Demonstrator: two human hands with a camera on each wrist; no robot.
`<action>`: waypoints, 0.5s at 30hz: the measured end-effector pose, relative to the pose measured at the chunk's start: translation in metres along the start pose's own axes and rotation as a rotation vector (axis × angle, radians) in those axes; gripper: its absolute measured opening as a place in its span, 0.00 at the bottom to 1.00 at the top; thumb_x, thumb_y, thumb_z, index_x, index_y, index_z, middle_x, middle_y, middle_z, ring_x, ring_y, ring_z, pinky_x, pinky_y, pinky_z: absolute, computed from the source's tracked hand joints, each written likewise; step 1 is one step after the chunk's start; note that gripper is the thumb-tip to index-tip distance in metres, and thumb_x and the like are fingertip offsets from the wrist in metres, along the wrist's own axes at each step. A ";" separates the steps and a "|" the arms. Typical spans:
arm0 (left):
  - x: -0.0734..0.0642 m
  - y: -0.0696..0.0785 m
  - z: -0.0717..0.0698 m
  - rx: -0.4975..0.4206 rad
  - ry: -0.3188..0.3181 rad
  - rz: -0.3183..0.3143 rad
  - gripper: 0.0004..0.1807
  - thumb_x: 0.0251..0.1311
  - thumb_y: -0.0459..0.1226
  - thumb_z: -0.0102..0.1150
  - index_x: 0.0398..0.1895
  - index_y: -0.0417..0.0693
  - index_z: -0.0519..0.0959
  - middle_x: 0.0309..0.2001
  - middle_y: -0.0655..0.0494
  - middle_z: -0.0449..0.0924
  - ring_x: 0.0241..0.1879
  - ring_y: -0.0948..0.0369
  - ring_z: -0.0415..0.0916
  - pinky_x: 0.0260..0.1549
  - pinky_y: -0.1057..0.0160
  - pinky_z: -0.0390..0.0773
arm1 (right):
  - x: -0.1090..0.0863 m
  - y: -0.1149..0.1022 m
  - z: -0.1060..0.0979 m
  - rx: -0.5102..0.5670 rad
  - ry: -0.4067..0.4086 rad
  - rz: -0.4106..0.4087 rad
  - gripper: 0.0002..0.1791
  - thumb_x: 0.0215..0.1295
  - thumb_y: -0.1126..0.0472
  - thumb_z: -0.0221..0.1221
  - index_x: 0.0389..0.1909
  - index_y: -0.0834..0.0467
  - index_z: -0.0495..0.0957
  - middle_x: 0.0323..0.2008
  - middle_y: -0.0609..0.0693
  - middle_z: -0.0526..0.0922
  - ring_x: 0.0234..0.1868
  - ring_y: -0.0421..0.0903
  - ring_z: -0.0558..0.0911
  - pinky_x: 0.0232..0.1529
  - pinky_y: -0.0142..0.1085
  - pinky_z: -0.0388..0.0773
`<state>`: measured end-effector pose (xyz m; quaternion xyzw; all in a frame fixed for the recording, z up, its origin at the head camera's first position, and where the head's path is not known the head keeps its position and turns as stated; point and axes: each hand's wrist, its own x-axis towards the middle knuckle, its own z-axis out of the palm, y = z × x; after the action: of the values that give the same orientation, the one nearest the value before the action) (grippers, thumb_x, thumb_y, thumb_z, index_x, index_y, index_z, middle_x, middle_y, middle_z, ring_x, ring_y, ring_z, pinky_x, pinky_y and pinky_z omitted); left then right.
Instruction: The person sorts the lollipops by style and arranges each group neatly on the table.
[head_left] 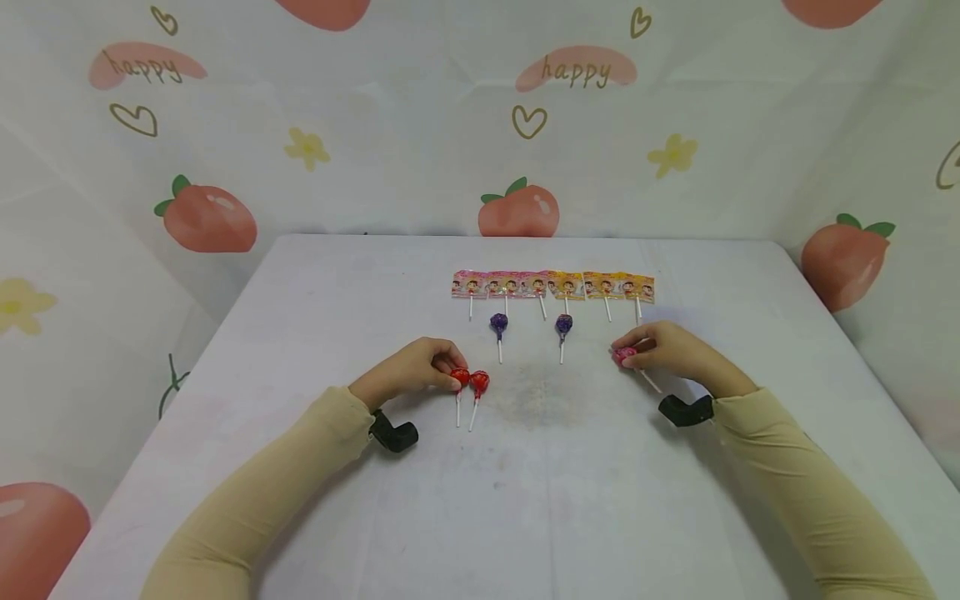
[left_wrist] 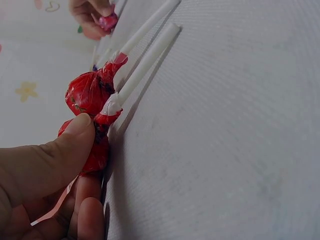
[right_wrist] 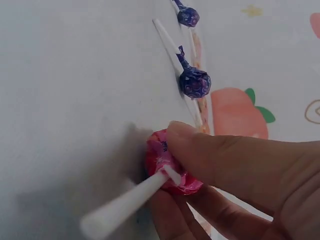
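Note:
My left hand point(head_left: 420, 365) pinches the head of a red lollipop point(left_wrist: 95, 155) between thumb and fingers, its white stick lying toward me. Right beside it lies a second red lollipop point(head_left: 479, 382), their wrappers overlapping in the left wrist view. On the right, my right hand point(head_left: 671, 354) grips a pink lollipop point(right_wrist: 167, 162) by its wrapped head, the stick slanting down and away from the fingers. Two purple lollipops point(head_left: 498, 325) point(head_left: 564, 325) lie farther back between the hands, sticks toward me.
Behind the purple lollipops runs a row of flat lollipops in printed packets, pink ones point(head_left: 507, 284) on the left and yellow ones point(head_left: 602, 286) on the right. They lie on a white-covered table point(head_left: 525, 508). A fruit-patterned cloth point(head_left: 420, 125) hangs behind. Dark wrist straps point(head_left: 393, 433) stick out below both hands.

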<state>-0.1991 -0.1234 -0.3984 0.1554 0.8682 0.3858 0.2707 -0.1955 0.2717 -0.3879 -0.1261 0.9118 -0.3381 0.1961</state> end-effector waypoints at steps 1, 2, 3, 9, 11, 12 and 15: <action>0.000 0.000 0.000 -0.001 -0.001 0.003 0.14 0.54 0.32 0.69 0.44 0.42 0.79 0.40 0.51 0.79 0.39 0.60 0.73 0.42 0.65 0.74 | 0.000 -0.001 0.000 0.005 0.005 -0.002 0.19 0.60 0.60 0.65 0.50 0.66 0.80 0.43 0.57 0.85 0.41 0.42 0.80 0.42 0.31 0.74; 0.000 0.000 0.000 -0.002 -0.001 0.006 0.14 0.54 0.32 0.69 0.44 0.42 0.79 0.40 0.51 0.79 0.39 0.60 0.73 0.42 0.65 0.74 | 0.000 -0.002 0.000 0.015 0.009 0.001 0.19 0.60 0.60 0.65 0.51 0.66 0.80 0.43 0.57 0.85 0.41 0.42 0.81 0.41 0.30 0.74; 0.001 0.000 0.000 -0.003 -0.001 0.009 0.14 0.54 0.32 0.69 0.44 0.42 0.79 0.40 0.51 0.79 0.39 0.60 0.73 0.42 0.65 0.74 | 0.000 -0.003 -0.001 0.027 0.017 0.004 0.19 0.61 0.60 0.65 0.51 0.65 0.80 0.43 0.57 0.84 0.41 0.42 0.81 0.41 0.30 0.74; 0.002 -0.001 0.000 -0.006 -0.004 0.009 0.14 0.54 0.33 0.69 0.44 0.42 0.80 0.40 0.51 0.79 0.39 0.60 0.73 0.41 0.65 0.74 | -0.003 -0.024 -0.004 0.084 0.089 -0.016 0.21 0.63 0.58 0.63 0.55 0.63 0.78 0.49 0.59 0.82 0.49 0.50 0.82 0.48 0.38 0.77; 0.002 -0.002 0.000 -0.004 -0.007 0.006 0.14 0.55 0.33 0.69 0.44 0.42 0.80 0.40 0.51 0.79 0.39 0.60 0.73 0.41 0.66 0.74 | -0.004 -0.034 -0.004 0.098 0.112 -0.047 0.21 0.64 0.57 0.62 0.56 0.62 0.78 0.50 0.58 0.83 0.50 0.51 0.82 0.51 0.42 0.76; 0.002 -0.002 0.000 -0.004 -0.007 0.005 0.14 0.54 0.33 0.69 0.44 0.42 0.80 0.40 0.51 0.79 0.39 0.60 0.73 0.41 0.66 0.73 | -0.005 -0.040 -0.004 0.105 0.125 -0.063 0.21 0.64 0.57 0.62 0.56 0.62 0.78 0.49 0.58 0.83 0.50 0.52 0.82 0.51 0.43 0.76; 0.001 -0.003 0.000 -0.004 -0.007 0.007 0.14 0.54 0.32 0.69 0.44 0.42 0.80 0.40 0.51 0.80 0.39 0.60 0.73 0.40 0.66 0.73 | -0.006 -0.055 -0.001 0.125 0.173 -0.113 0.21 0.63 0.57 0.64 0.55 0.60 0.79 0.49 0.55 0.83 0.51 0.52 0.82 0.51 0.43 0.77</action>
<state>-0.2006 -0.1245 -0.4007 0.1591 0.8659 0.3881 0.2727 -0.1856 0.2338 -0.3492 -0.1354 0.8938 -0.4144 0.1049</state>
